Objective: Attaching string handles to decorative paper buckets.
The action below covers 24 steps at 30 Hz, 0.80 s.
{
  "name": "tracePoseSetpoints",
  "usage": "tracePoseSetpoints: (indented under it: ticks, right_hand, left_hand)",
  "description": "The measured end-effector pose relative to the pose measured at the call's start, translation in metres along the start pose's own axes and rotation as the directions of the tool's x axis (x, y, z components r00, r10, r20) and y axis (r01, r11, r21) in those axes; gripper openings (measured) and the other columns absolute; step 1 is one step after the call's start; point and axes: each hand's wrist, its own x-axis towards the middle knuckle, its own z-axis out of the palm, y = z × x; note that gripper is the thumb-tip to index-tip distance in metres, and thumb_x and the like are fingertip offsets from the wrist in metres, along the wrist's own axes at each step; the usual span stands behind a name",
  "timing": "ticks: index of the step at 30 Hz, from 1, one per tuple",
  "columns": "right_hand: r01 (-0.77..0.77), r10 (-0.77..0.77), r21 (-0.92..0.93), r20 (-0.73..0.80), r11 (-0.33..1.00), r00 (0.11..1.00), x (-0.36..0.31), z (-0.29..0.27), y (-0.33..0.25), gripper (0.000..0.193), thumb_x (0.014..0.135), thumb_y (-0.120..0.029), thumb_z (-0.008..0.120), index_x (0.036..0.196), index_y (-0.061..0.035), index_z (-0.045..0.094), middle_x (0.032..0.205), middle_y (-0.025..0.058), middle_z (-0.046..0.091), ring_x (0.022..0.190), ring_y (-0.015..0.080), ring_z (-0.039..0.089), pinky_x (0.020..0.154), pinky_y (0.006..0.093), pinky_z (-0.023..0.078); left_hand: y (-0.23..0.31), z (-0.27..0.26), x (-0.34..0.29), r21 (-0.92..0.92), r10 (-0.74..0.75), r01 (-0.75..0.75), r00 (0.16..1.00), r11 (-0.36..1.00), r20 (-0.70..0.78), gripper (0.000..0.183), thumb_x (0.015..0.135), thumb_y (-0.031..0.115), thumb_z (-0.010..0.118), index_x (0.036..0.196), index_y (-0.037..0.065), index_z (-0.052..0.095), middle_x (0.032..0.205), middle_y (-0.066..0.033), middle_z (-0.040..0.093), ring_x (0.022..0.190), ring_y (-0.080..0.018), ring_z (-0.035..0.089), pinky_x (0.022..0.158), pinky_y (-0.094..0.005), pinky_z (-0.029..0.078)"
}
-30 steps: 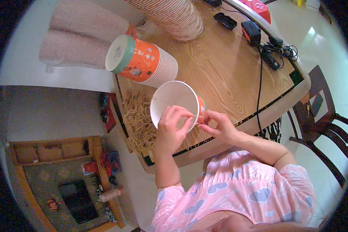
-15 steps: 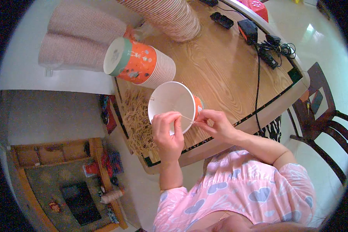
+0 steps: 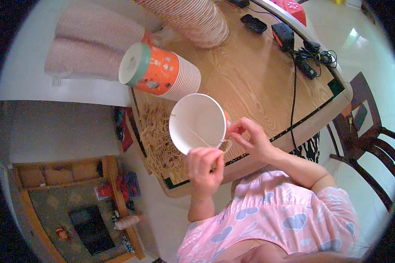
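Note:
A large paper cup [image 3: 193, 114], white inside and orange outside, lies on its side on the wooden table with its mouth facing me. A thin string [image 3: 199, 136] crosses its inside, from the left part of the rim down to the lower right. My left hand [image 3: 205, 168] is closed on the string just below the rim. To the right of the cup, my right hand [image 3: 252, 139] has its fingertips pinched close to the rim, by a short loop of the string. What lies between those fingertips is too small to be sure of.
A heap of tan cut strings [image 3: 159, 142] lies left of the cup. Behind it a nested stack of orange cups [image 3: 160, 72] rests on its side, with taller cup stacks [image 3: 191, 22] farther back. Black adapters and cables [image 3: 305, 59] sit at the table's right. A dark chair [image 3: 368, 127] stands beyond.
My left hand has moved down and right, drawing the string with it to the lower rim. My right hand has shifted slightly right, off the cup's front.

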Motion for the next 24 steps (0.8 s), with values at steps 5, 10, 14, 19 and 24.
tracePoseSetpoints:
  ticks: [5,10,14,19,24]
  right_hand:
    - [-0.214,0.228,-0.079,0.287,0.974,0.93,-0.003,-0.009,-0.027,0.016,0.081,-0.016,0.06,0.082,-0.0006,0.057,0.066,0.0042,0.056,0.061,0.0112,0.05,0.056,0.0261,0.043]
    - [-0.175,0.172,-0.003,0.186,0.985,0.967,-0.01,-0.008,-0.024,0.015,0.08,-0.015,0.06,0.084,-0.0012,0.055,0.067,0.0037,0.055,0.061,0.0102,0.049,0.054,0.0257,0.042]
    - [-0.036,0.036,-0.003,0.104,0.999,0.994,-0.008,-0.017,-0.034,0.008,0.078,-0.002,0.055,0.086,-0.0014,0.053,0.078,0.0061,0.055,0.07,0.0128,0.051,0.062,0.0254,0.042]
    - [0.195,-0.155,-0.146,0.25,0.97,0.956,-0.007,-0.021,-0.06,0.013,0.073,0.005,0.053,0.085,-0.0008,0.054,0.081,0.0115,0.052,0.073,0.0215,0.052,0.065,0.0279,0.043]
    - [0.329,-0.214,-0.223,0.419,0.918,0.882,0.016,-0.016,-0.081,0.018,0.07,0.008,0.055,0.086,-0.0015,0.057,0.084,0.0124,0.054,0.076,0.0233,0.055,0.064,0.0294,0.044]
  left_hand:
    - [0.001,0.023,-0.035,0.049,-0.063,0.062,0.998,0.997,0.02,0.025,0.063,-0.001,0.068,0.085,0.008,0.059,0.09,-0.0057,0.054,0.08,-0.0204,0.053,0.067,-0.0316,0.043]
    - [0.005,0.035,-0.053,-0.094,-0.176,0.165,0.975,0.982,-0.137,0.024,0.065,-0.002,0.068,0.085,0.007,0.06,0.078,-0.0053,0.057,0.067,-0.018,0.055,0.057,-0.0287,0.045]
    - [0.009,0.045,-0.065,-0.23,-0.239,0.221,0.97,0.948,-0.051,0.019,0.067,-0.001,0.065,0.083,0.006,0.058,0.086,-0.0107,0.06,0.078,-0.0222,0.061,0.063,-0.0288,0.047]
    - [0.002,0.044,-0.056,-0.214,-0.287,0.26,0.952,0.942,-0.109,0.018,0.067,0.0,0.065,0.082,0.005,0.056,0.097,-0.0137,0.055,0.089,-0.0255,0.057,0.072,-0.0319,0.046]
    - [-0.016,0.025,-0.054,-0.425,-0.426,0.291,0.865,0.857,-0.266,0.015,0.068,-0.004,0.062,0.079,0.004,0.055,0.093,-0.0137,0.057,0.075,-0.0178,0.057,0.063,-0.0264,0.047]
